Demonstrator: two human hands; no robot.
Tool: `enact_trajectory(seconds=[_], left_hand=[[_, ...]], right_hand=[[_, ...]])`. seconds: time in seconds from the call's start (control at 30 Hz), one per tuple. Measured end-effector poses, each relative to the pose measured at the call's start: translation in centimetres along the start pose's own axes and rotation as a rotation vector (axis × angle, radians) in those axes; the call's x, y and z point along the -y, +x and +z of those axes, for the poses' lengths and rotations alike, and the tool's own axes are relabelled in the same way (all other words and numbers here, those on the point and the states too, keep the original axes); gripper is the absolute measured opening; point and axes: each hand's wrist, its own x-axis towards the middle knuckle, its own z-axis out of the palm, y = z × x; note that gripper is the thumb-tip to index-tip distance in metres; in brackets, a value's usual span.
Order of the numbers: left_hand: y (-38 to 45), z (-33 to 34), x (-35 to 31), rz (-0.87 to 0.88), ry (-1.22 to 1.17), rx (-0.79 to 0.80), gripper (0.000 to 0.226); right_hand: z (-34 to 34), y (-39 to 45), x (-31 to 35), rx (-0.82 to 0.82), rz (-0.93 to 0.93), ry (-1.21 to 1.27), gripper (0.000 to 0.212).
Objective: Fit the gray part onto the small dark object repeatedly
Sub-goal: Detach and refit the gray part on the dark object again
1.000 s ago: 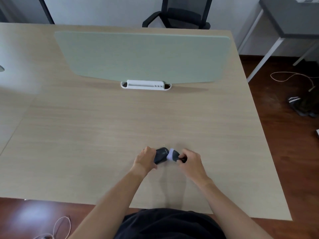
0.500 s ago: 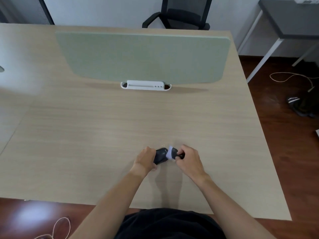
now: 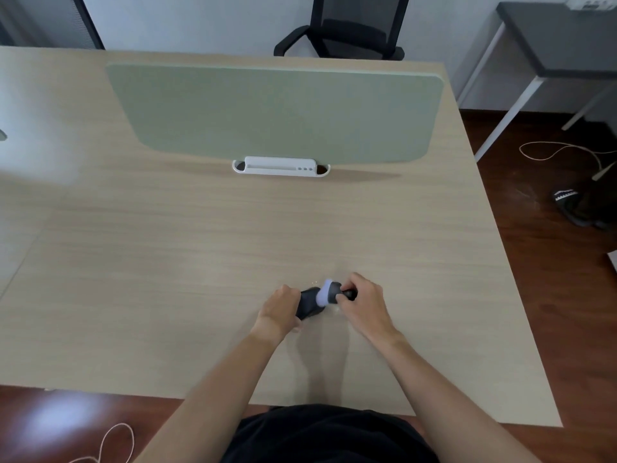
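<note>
Bare forearms and hands, no sleeves at wrists; black garment (image 3: 329, 436) on torso.

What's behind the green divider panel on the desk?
Behind the green divider panel the desk runs on, and a black office chair stands past its far edge. The desk strip right behind the panel is hidden.
</note>
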Motion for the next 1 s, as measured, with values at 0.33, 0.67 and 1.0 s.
enact_trajectory(seconds=[0.33,0.67,1.0], left_hand=[[-0.1,0.3,0.2,0.01,0.027,-0.047,0.03],[0.2,0.7,0.6,0.03,-0.049,-0.112,0.019],[0.2,1.2,1.1,0.042,-0.006,-0.081,0.039]], right_hand=[[1.1,0.5,0.0,0.004,0.011,-0.09,0.008],[2.8,0.7,3.0,0.312,-0.071,-0.087,0.009],[-0.4,2.7,0.8,0.043,0.093,-0.244,0.012]])
